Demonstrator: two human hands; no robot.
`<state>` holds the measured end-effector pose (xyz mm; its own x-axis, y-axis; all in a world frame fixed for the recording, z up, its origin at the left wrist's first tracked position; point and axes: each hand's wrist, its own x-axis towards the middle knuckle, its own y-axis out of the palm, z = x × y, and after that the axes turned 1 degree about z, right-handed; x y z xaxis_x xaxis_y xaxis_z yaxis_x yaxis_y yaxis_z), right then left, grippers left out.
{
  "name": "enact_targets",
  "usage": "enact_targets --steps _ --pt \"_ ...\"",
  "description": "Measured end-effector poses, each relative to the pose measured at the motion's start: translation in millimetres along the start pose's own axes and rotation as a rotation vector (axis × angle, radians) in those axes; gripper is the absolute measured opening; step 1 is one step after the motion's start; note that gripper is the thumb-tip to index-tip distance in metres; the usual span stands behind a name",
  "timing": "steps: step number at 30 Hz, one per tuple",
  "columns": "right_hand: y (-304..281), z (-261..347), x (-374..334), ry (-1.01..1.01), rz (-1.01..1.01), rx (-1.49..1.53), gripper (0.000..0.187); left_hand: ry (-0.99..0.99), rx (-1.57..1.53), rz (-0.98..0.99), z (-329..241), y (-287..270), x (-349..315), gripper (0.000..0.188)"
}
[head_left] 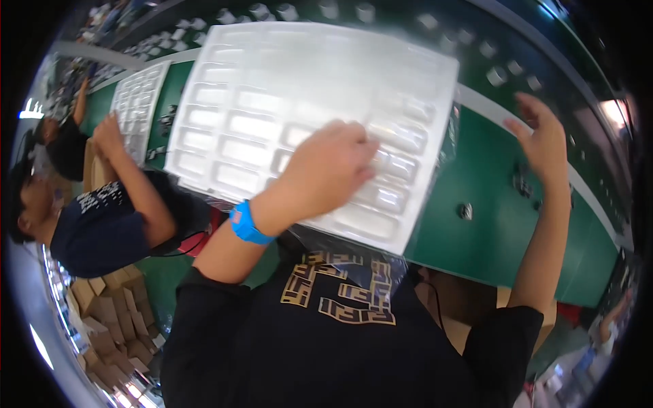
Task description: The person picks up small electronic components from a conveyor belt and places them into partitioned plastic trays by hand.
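A large white tray [235,71] with rows of rectangular pockets lies on the green table, tilted in view. Over its middle is my left hand [333,166], fingers curled in and pressed together; whatever they hold, if anything, is hidden. Beside that hand, some right-hand pockets hold shiny, clear-looking pieces [396,165]. My right hand [544,139] is raised to the right of the tray, above the table's far edge, with thumb and fingers apart and nothing visible in it. A blue band [246,223] circles my left wrist.
Small dark metallic parts [465,211] lie on the green table [442,234] right of the tray; others sit below my right hand. Several white cylinders [365,12] stand on the far strip. At left, a co-worker [102,224] handles another white tray [144,88]. Cardboard boxes [112,313] are stacked lower left.
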<state>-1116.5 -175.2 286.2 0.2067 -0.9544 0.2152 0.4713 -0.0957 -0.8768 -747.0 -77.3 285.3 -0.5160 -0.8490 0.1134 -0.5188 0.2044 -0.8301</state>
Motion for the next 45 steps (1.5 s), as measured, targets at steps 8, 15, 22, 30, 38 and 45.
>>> enact_targets --steps 8,15,22,30,38,45 --pt "14 76 -144 0.17 0.37 0.101 0.054 -0.047 -0.107 -0.115 8 9 -13 0.036" --pt "29 79 -134 0.232 0.299 0.184 0.039 -0.081 -0.616 -0.197 -10 11 -38 0.045" --pt "24 127 -110 -0.14 0.137 0.721 0.035 -0.034 -0.846 -0.201 -18 14 -52 0.051" --pt "30 139 -113 -0.053 0.166 0.901 0.044 -0.026 -0.843 -0.13 -18 17 -49 0.049" --pt "64 169 -115 -0.138 -0.07 1.16 0.043 -0.004 -0.907 -0.114 -28 27 -43 0.049" --pt "61 181 -106 -0.255 -0.088 0.627 0.043 0.009 -0.503 -0.363 -27 21 -39 0.047"
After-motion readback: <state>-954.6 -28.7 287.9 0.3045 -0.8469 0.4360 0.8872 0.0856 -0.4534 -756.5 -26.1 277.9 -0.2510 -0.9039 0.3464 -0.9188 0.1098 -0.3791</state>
